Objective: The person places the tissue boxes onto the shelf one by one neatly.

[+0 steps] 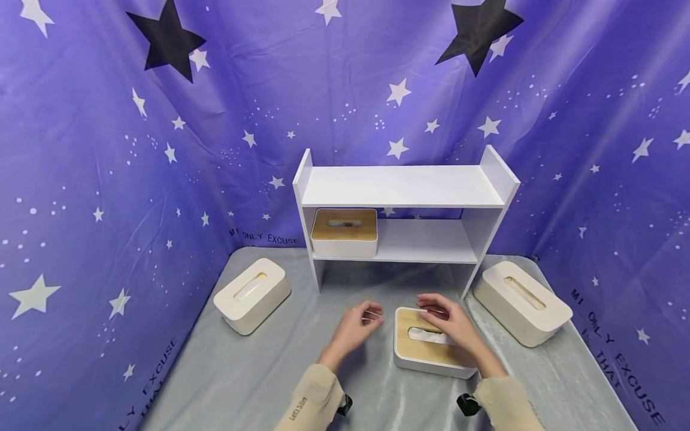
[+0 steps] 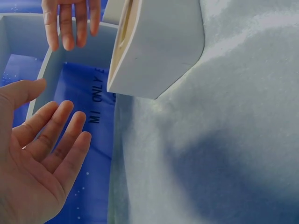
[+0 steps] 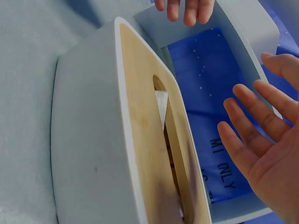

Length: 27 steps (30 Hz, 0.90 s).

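Note:
A white tissue box with a wood-look lid (image 1: 406, 346) sits on the grey cloth in front of the shelf, white tissue showing in its slot. Over its far side hovers my right hand (image 1: 453, 323), fingers loosely bent and holding nothing. In the right wrist view that hand (image 3: 268, 135) is spread beside the lid (image 3: 145, 126). My left hand (image 1: 356, 326) hangs to the left of the box, empty, fingers relaxed. The left wrist view shows its open palm (image 2: 39, 158), with the box's white side (image 2: 159, 46) beyond.
A white two-tier shelf (image 1: 399, 185) stands at the back. Another wood-lidded tissue box (image 1: 345, 246) sits on its middle board, at the left. All-cream tissue boxes stand on the table's left (image 1: 264, 302) and right (image 1: 507, 311). A purple star-printed curtain (image 1: 345, 90) surrounds the table.

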Each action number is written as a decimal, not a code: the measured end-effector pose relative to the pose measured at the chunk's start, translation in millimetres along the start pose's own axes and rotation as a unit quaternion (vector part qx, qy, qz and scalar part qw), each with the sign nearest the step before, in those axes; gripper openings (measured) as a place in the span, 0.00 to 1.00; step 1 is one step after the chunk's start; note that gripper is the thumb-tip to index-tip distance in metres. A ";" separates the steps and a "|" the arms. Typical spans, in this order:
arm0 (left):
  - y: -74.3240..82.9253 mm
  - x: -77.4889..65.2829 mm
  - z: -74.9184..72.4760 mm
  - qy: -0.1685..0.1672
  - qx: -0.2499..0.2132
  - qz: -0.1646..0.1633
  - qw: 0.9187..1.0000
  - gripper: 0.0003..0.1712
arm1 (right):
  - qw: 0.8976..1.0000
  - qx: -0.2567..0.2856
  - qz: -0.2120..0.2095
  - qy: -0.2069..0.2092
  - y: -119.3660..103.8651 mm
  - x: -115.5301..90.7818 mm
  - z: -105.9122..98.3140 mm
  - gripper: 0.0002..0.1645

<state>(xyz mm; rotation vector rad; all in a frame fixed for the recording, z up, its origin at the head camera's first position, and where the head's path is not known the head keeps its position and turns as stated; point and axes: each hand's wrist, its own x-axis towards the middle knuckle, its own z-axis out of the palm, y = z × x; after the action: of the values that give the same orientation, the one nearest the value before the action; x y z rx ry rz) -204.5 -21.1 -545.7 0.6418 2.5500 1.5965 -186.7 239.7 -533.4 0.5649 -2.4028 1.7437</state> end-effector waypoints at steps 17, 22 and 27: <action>-10.6 -7.5 22.0 -0.007 0.007 -0.023 1.000 0.15 | 0.998 -0.030 0.043 0.017 9.4 -19.5 -16.8 0.21; -12.2 -8.6 27.0 -0.009 0.012 -0.029 0.999 0.17 | 0.998 -0.033 0.037 0.025 13.1 -23.8 -21.0 0.20; -14.1 -9.9 32.1 -0.015 0.008 -0.040 0.999 0.19 | 0.998 -0.029 0.036 0.033 12.7 -27.4 -24.5 0.20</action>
<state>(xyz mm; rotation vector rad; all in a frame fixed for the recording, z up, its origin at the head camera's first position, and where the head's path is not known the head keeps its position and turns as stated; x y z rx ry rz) -191.2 -2.9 -574.4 0.5537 2.5355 1.5321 -169.0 272.3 -545.2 0.4124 -2.4482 1.6842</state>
